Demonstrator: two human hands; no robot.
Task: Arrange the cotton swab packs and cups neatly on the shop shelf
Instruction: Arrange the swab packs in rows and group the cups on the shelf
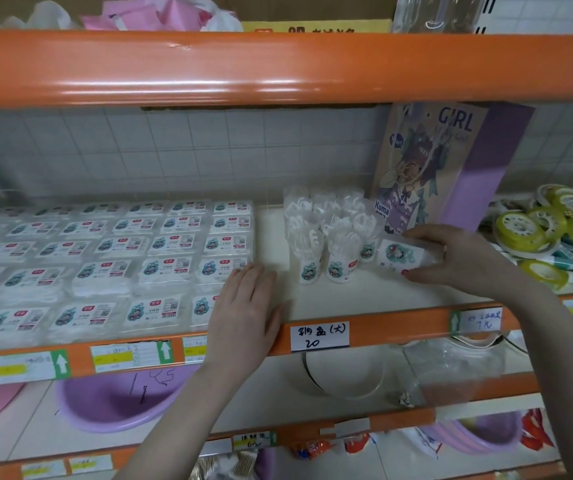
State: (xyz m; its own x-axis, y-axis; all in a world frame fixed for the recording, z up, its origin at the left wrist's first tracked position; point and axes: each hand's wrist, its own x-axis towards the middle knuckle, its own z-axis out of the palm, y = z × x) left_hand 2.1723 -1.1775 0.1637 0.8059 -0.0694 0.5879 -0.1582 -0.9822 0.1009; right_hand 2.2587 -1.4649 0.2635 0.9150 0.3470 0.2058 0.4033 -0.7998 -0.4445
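Flat cotton swab packs (112,265) lie in neat rows over the left half of the middle shelf (375,299). Several clear cups of white swabs (323,237) stand in a cluster right of them. My left hand (247,317) rests flat, fingers straight, on the shelf's front edge against the rightmost packs. My right hand (458,258) grips one cup (402,254), tilted on its side, just right of the cluster and low over the shelf.
A purple "GIRL" box (451,168) leans at the back right. Yellow tape rolls (555,230) pile up at the far right. An orange beam (278,67) hangs overhead. Purple basins (115,403) sit on the shelf below.
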